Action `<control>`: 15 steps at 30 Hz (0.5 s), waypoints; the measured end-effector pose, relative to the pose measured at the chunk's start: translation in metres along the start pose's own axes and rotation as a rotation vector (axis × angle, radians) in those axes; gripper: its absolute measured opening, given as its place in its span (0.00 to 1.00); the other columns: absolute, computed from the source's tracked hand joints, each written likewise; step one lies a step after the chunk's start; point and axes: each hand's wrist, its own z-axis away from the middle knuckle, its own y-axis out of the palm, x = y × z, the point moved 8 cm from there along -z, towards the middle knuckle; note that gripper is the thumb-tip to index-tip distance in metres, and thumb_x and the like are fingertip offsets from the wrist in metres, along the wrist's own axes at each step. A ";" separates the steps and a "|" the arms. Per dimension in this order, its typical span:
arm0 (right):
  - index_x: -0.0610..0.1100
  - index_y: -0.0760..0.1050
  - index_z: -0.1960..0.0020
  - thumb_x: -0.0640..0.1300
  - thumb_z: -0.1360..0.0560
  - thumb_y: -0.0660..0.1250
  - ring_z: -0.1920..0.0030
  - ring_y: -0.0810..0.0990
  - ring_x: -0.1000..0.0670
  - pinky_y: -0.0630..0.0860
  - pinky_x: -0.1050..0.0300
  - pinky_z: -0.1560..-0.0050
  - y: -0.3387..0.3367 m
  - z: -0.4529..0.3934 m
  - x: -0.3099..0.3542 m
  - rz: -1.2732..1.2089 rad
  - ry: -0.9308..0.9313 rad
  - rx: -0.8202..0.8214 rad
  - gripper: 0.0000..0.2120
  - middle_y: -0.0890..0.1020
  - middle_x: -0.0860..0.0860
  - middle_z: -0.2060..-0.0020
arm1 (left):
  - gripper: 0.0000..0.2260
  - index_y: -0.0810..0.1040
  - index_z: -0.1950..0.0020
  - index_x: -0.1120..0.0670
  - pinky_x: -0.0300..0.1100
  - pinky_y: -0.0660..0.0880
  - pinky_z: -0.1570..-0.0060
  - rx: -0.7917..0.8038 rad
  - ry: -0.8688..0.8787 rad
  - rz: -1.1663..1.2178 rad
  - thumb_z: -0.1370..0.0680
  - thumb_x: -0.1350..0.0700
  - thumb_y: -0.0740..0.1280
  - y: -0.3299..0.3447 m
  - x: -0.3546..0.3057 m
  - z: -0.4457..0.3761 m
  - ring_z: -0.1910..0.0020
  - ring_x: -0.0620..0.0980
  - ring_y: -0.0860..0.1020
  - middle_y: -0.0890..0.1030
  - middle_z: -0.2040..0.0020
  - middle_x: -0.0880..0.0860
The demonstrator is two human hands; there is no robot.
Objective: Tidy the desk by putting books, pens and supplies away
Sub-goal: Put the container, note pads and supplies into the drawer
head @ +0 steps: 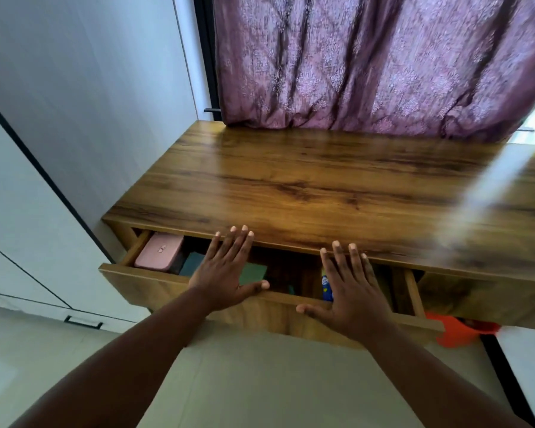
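Drawer (198, 291) is seen partly pulled out under desk (321, 180) front edge | left hand (226, 273) laid flat on drawer front, fingers spread wide, nothing held | right hand (349, 291) likewise flat, spread, empty | pink case (159, 251) in drawer's left corner, green books (253, 273) beside it | purple curtain (368, 63) hung at desk's far edge

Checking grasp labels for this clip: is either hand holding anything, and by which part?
Nothing is held. The left hand and right hand are both open and flat, palms over the top edge of the open drawer's front panel.
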 end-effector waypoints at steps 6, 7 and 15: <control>0.53 0.34 0.24 0.83 0.38 0.41 0.25 0.31 0.41 0.35 0.41 0.26 0.001 -0.031 -0.014 0.019 0.030 0.032 0.53 0.37 0.48 0.23 | 0.48 0.45 0.21 0.55 0.58 0.38 0.26 -0.026 0.080 -0.061 0.31 0.23 0.36 -0.001 0.004 -0.029 0.23 0.53 0.38 0.45 0.21 0.53; 0.54 0.36 0.23 0.83 0.37 0.41 0.24 0.35 0.40 0.38 0.40 0.26 0.002 -0.034 -0.015 0.022 0.031 0.028 0.52 0.41 0.48 0.22 | 0.48 0.46 0.21 0.55 0.59 0.39 0.26 -0.033 0.108 -0.094 0.31 0.23 0.37 -0.001 0.003 -0.032 0.22 0.53 0.40 0.46 0.21 0.53; 0.50 0.63 0.29 0.79 0.33 0.42 0.34 0.68 0.38 0.64 0.37 0.38 -0.004 -0.052 -0.018 0.163 0.028 -0.138 0.45 0.70 0.44 0.32 | 0.49 0.47 0.21 0.53 0.55 0.41 0.24 -0.051 0.156 -0.166 0.32 0.22 0.42 0.006 0.004 -0.055 0.22 0.52 0.45 0.50 0.21 0.53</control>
